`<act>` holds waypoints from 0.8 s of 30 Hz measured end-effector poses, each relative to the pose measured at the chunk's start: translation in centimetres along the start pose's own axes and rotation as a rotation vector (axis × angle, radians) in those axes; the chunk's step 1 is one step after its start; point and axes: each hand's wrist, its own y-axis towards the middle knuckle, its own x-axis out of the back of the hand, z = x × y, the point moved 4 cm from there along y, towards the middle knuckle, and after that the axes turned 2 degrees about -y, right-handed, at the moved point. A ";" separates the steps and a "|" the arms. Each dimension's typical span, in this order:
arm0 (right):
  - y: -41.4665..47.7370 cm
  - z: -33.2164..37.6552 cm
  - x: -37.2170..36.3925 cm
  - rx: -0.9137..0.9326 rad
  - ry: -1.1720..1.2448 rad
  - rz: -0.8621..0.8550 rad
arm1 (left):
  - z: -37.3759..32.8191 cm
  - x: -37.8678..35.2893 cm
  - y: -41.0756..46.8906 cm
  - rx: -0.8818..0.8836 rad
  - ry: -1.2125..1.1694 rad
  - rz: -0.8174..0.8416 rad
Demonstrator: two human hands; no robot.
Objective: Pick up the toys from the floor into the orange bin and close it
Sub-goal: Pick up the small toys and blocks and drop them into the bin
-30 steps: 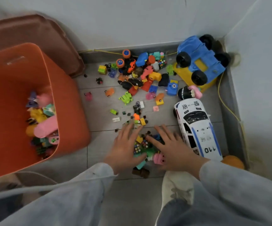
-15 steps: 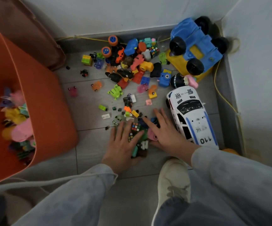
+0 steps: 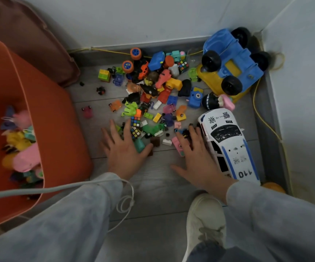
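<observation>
The orange bin (image 3: 62, 129) stands open at the left with several toys inside. A heap of small toys (image 3: 152, 95) covers the floor in front of the wall. My left hand (image 3: 124, 152) lies flat, fingers spread, at the near left edge of the heap, touching a teal piece and small cubes. My right hand (image 3: 196, 159) lies flat with fingers spread beside the white police car (image 3: 228, 144), touching a pink toy (image 3: 178, 146). Neither hand grips anything.
A big blue and yellow truck (image 3: 230, 63) lies on its side in the corner. The brown lid (image 3: 30, 44) leans against the wall behind the bin. A yellow cord (image 3: 266, 121) runs along the right wall. My white shoe (image 3: 205, 220) is below. An orange ball (image 3: 273, 187) sits by the car.
My hands have spread apart: the left slid left, the right moved right against the police car. The small toys that were between them now lie looser on the floor.
</observation>
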 end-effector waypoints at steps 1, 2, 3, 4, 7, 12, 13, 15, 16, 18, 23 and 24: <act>-0.6 -0.1 -0.5 -0.015 -0.003 0.009 | 0.4 0.0 -0.1 0.010 -0.018 0.012; -1.1 -0.2 -1.0 -0.033 -0.005 0.013 | 0.6 -0.1 -0.2 0.014 -0.033 0.019; -1.4 -0.3 -1.4 -0.053 -0.003 0.011 | 0.7 -0.2 -0.2 0.021 -0.052 0.023; -1.4 -0.3 -1.7 -0.073 0.002 0.005 | 0.8 -0.4 -0.2 0.036 -0.081 0.027; -0.4 -0.3 -1.8 -0.109 0.024 -0.040 | 0.7 -1.0 0.3 0.107 -0.159 0.038; 3.0 0.0 -0.5 -0.111 0.055 -0.066 | 0.1 -0.7 1.5 0.111 -0.164 0.037; 4.0 0.1 -0.1 -0.120 0.087 -0.076 | -0.2 -0.6 1.7 0.116 -0.186 0.026; 6.2 0.7 0.9 -0.103 0.175 -0.093 | -0.7 -0.2 2.1 0.133 -0.218 0.000; 7.2 1.2 1.5 -0.067 0.215 -0.096 | -1.1 0.0 2.3 0.136 -0.231 -0.006; 8.6 2.1 2.6 -0.001 0.263 -0.101 | -1.7 0.3 2.7 0.134 -0.258 0.000; 9.6 1.3 3.3 -0.120 0.217 -0.151 | -2.2 1.3 3.8 0.266 -0.362 0.000; 9.7 1.1 3.2 -0.141 0.193 -0.135 | -2.4 1.2 4.0 0.297 -0.382 0.023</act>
